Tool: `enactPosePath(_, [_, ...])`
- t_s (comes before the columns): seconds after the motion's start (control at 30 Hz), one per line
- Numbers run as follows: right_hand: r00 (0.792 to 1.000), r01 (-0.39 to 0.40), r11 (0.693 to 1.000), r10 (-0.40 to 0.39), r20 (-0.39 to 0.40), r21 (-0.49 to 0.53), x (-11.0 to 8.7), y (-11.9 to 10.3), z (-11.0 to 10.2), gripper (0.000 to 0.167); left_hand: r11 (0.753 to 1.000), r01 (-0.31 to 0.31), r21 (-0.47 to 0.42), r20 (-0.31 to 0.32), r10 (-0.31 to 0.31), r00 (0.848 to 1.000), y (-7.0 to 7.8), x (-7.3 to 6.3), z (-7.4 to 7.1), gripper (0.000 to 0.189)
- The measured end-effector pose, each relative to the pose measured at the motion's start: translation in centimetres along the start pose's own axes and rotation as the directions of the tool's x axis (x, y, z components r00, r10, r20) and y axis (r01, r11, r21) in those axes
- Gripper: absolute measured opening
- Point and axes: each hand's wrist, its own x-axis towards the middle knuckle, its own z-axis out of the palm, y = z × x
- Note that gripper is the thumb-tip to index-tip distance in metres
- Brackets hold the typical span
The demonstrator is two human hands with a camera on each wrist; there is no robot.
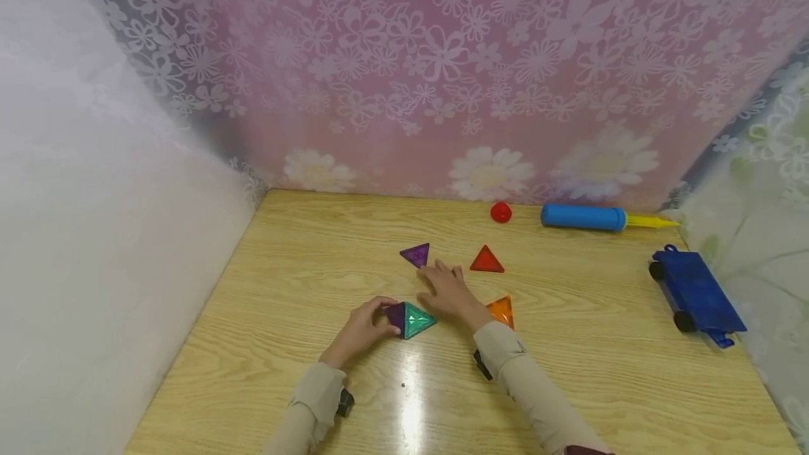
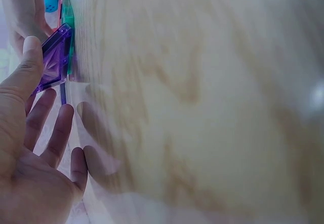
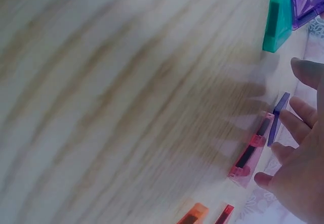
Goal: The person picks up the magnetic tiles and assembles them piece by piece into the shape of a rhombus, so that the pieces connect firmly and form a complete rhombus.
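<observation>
- Purple tile (image 1: 395,316), lower centre of frame: pinched in the left hand's (image 1: 362,331) grip, beside the green tile (image 1: 417,320).
- Right hand (image 1: 450,292): fingers spread, nothing gripped, near the second purple tile (image 1: 416,255).
- Judgement: tile-gathering step; next move calls for a light pinch.

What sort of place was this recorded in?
Probably an indoor play corner, perhaps a tabletop: a wood-grain surface backed by a flower-patterned pink backdrop, with colored triangular tiles and a blue wheeled toy on it.

Head view bright, glare streak on tabletop (image 1: 442,385); wrist views dimmer, hazy, shadows soft.
</observation>
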Motion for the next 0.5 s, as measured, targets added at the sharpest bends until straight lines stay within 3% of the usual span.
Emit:
enactPosePath(0.27, [0.999, 0.036, 0.998, -0.036, -0.007, -0.053, -0.7, -0.1, 0.6, 0.051, 1.0, -0.006, 0.021, 0.005, 0.006, 1.0, -0.1, 0.1, 0.1, 0.049])
enactPosePath(0.5, [0.998, 0.058, 0.998, -0.058, 0.007, 0.011, -2.1, -0.9, 0.9, 0.048, 1.0, 0.009, 0.015, 0.013, -0.009, 1.0, -0.1, 0.1, 0.0, 0.048])
